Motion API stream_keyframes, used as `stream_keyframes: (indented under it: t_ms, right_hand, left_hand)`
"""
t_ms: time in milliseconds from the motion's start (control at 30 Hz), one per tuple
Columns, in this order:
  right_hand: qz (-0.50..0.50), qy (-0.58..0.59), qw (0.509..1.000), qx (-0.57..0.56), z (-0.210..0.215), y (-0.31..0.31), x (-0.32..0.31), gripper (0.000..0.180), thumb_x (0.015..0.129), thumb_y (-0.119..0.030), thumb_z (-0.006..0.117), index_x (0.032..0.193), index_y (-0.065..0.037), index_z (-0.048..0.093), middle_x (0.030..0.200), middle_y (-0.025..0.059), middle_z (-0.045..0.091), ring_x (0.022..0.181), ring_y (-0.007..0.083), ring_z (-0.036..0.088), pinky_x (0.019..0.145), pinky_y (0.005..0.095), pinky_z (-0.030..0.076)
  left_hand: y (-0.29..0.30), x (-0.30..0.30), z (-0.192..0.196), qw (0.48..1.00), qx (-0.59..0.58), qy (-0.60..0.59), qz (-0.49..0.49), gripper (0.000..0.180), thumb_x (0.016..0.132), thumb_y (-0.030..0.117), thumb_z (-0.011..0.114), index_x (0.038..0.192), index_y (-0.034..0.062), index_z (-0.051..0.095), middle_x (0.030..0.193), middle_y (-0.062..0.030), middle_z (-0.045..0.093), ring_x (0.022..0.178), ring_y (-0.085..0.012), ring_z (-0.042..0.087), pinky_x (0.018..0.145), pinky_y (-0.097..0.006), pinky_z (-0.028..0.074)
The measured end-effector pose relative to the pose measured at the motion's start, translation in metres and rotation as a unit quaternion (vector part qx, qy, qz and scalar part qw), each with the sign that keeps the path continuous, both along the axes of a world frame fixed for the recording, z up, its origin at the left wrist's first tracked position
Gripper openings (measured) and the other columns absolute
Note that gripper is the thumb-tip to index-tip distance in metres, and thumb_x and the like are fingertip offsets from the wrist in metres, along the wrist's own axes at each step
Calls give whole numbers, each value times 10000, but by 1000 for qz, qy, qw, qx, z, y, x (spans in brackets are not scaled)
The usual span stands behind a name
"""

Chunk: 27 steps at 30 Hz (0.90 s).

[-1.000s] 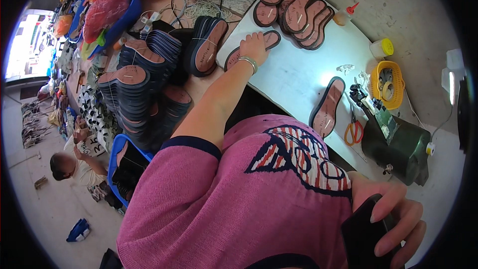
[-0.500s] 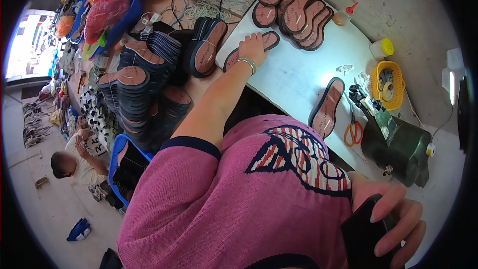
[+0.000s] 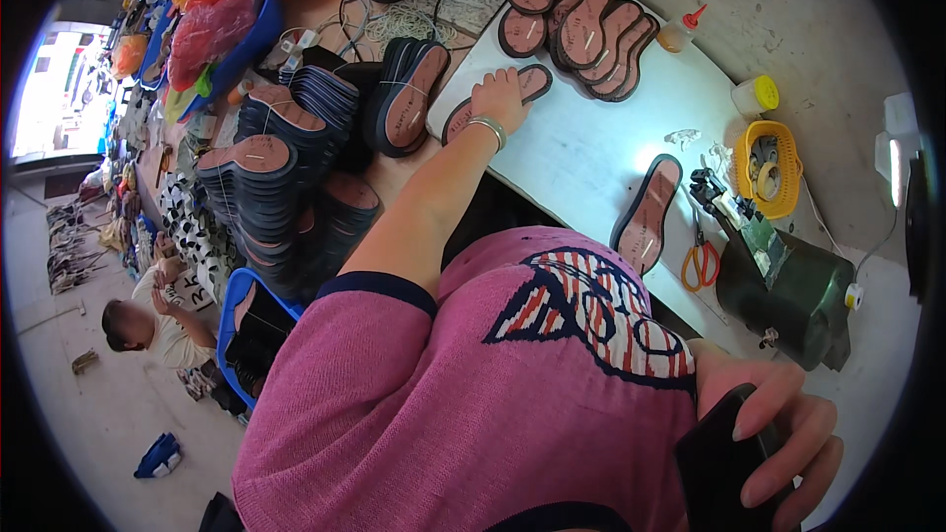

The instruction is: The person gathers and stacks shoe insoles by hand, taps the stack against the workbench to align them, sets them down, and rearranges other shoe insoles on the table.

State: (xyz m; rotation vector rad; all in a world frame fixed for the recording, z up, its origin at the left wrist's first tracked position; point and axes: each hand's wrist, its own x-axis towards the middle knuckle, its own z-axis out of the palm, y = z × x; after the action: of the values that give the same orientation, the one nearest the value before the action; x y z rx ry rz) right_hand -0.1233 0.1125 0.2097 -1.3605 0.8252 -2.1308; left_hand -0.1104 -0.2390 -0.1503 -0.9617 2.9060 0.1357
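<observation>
My left hand [image 3: 499, 99] lies over the middle of a shoe sole [image 3: 535, 84] on the white tabletop, its fingers curled down around it. That sole has a pinkish-brown face and a dark rim; both its ends stick out past the hand. Low on the right, my right hand [image 3: 788, 433] is closed around a flat black slab that looks like a phone [image 3: 724, 458], close against my pink shirt. Another sole [image 3: 650, 215] lies alone near the table's front edge. Farther back is an overlapping heap of similar soles [image 3: 591, 30].
Tied stacks of soles [image 3: 261, 163] stand left of the white tabletop [image 3: 581, 138]. On the right are orange-handled scissors [image 3: 701, 266], a dark green machine [image 3: 788, 296], a yellow basket [image 3: 774, 167] and a red-tipped bottle [image 3: 680, 32]. Another person [image 3: 163, 320] sits at the far left.
</observation>
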Motion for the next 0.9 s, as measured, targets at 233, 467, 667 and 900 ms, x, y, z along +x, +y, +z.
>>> stream_keyframes:
  t_ms: [233, 467, 667, 900]
  right_hand:
    - [4, 11, 1000, -14, -3, -2, -1, 188, 1028, -435, 577, 1190, -353, 624, 1167, -19, 598, 1031, 339, 518, 821, 411, 431]
    - [-27, 17, 998, -50, -5, -11, 3, 177, 1021, -417, 602, 1183, -351, 631, 1138, -22, 609, 1013, 329, 519, 836, 402, 426]
    - [-21, -1, 1000, -11, 0, -1, 6, 175, 1011, -406, 624, 1171, -339, 638, 1111, -24, 618, 994, 317, 522, 838, 394, 426]
    - [-60, 31, 995, -73, -2, 1, 1, 233, 961, -329, 716, 1178, -320, 632, 1141, -40, 619, 997, 323, 547, 829, 399, 438]
  left_hand:
    - [-1, 0, -1, 1000, -1, -2, 2, 631, 847, 460, 781, 1279, 71, 536, 1188, -109, 632, 1109, -298, 636, 870, -462, 544]
    - [0, 0, 0, 1000, -2, -3, -2, 628, 855, 462, 775, 1276, 63, 535, 1189, -111, 631, 1107, -300, 637, 871, -463, 544]
    - [0, 1, 5, 1000, 21, -13, 3, 683, 838, 491, 784, 1298, 57, 526, 1218, -123, 624, 1144, -313, 624, 890, -475, 537]
    - [-1, 2, 26, 996, -35, 81, 5, 706, 813, 515, 805, 1273, 41, 558, 1297, -140, 607, 1176, -328, 600, 925, -496, 520]
